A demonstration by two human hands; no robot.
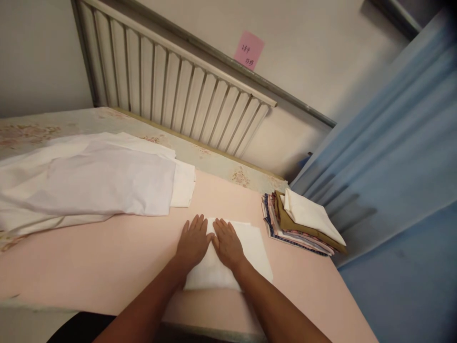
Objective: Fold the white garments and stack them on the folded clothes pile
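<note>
Palms down here! The left hand (193,242) and right hand (228,244) lie flat on the folded white cloth (253,252), fingers stretched out and close together, thumbs meeting. That cloth sits at 6 o'clock on the pink table cover (303,290). From it, at 2 o'clock, there's a folded stack (307,224), white on top; at 10 o'clock, a loose spread of white fabric (107,178).

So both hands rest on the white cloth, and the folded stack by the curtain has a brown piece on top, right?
No: the head view shows a white piece topping that stack, with the brown one beneath. The rest holds.
</note>
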